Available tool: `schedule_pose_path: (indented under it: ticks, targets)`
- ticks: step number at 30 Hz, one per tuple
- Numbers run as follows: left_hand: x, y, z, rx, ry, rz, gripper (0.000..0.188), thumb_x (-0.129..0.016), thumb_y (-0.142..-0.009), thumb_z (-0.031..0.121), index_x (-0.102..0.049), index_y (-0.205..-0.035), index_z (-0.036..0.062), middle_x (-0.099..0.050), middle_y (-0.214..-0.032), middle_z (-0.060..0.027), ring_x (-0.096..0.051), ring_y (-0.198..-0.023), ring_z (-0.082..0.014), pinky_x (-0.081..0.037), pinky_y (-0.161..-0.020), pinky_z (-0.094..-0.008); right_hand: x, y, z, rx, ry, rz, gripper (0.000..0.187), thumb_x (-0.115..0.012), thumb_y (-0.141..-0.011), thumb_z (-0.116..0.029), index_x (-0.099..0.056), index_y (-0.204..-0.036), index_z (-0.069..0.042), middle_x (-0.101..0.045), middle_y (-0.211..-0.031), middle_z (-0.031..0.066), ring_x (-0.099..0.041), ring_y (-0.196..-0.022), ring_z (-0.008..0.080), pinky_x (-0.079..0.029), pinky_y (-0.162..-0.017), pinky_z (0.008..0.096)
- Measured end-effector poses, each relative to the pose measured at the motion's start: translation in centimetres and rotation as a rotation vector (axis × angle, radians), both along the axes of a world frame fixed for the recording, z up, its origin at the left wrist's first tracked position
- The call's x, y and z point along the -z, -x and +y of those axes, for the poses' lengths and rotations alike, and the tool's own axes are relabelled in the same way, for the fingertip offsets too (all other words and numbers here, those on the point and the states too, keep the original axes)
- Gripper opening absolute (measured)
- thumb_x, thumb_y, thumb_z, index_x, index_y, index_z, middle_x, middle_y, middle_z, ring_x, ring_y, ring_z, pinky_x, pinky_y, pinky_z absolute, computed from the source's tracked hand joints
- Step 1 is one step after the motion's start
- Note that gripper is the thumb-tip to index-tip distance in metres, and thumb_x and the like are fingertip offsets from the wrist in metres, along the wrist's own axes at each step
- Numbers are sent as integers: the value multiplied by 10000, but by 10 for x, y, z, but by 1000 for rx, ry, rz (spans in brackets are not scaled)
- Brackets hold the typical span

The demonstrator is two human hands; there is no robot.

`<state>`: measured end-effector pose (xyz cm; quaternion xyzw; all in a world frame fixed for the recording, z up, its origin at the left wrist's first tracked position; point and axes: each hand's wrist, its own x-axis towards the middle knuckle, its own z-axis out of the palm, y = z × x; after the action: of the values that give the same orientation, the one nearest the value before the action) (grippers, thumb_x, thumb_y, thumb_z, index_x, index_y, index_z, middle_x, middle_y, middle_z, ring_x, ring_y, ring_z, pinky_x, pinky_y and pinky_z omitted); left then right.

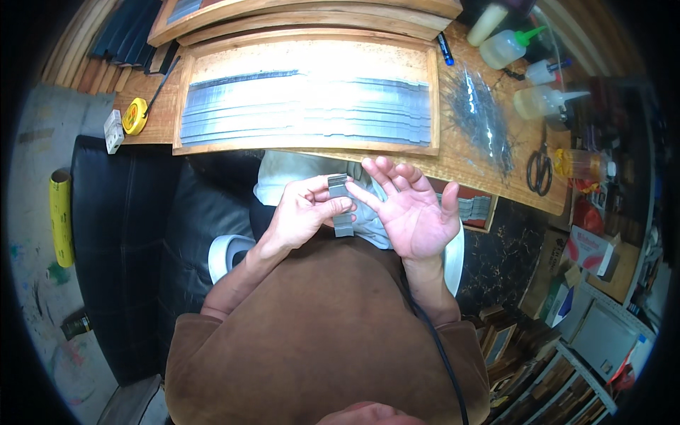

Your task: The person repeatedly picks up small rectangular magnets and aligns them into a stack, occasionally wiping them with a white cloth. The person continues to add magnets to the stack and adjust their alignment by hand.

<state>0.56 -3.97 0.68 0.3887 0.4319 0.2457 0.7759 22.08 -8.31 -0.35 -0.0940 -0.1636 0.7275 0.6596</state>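
**Grey strips held over the lap, clear of the bench**

Grey strips [341, 204], a short stack of thin flat pieces, sit upright in my left hand [306, 212], above the lap and just in front of the wooden workbench [467, 159]. From the head view, I see the left thumb and fingers pinching the stack across its middle. My right hand [414, 209] is spread open, palm up, holding nothing; its fingertips touch the stack's right edge.

I judge the strips light and stiff, probably slick-faced, so loose ones could slide out of the pile. Gripping across the flat faces near the middle looks safest.

On the bench, a wooden tray [185, 106] holds long rows of similar grey strips [304, 110]. Glue bottles [506, 48] and scissors [540, 170] lie to the right.
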Motion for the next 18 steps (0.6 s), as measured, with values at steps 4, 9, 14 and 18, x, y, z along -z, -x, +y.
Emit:
schedule_pose_path:
  ticks: [4, 9, 14, 18]
  targets:
    - [-2, 2, -4, -5, 52, 3, 390, -764, -992, 119, -676, -1351, -3, -793, -1053, -73, -774, -896, -160, -590, -692, -242, 1, 1, 0, -29, -5, 39, 766, -467, -1045, -685, -626, -1401, -25, -501, -1571, 236, -279, -1571, 445, -77, -1240, 788]
    - [-7, 3, 0, -10, 48, 2, 390, -768, -994, 129, -679, -1350, -2, -796, -1078, -87, -774, -905, -154, -594, -694, -246, -5, 4, -3, -1, 11, 47, 786, -451, -1054, -678, -612, -1379, 19, -515, -1540, 258, -303, -1548, 463, -140, -1242, 766]
    - [-4, 3, -1, 1, 45, -12, 383, -766, -993, 119, -679, -1340, -17, -796, -1085, -100, -776, -898, -164, -611, -712, -257, -6, 4, -2, -6, 13, 40, 792, -444, -1053, -688, -616, -1379, 13, -513, -1546, 254, -301, -1548, 465, -144, -1241, 766]
    - [-2, 5, -2, 41, 18, 9, 350, -768, -989, 115, -692, -1303, -19, -793, -1061, -95, -775, -902, -171, -623, -739, -275, -1, 2, 0, -3, -30, 22, 778, -424, -1056, -690, -624, -1412, -27, -510, -1569, 228, -284, -1567, 447, -84, -1238, 783]
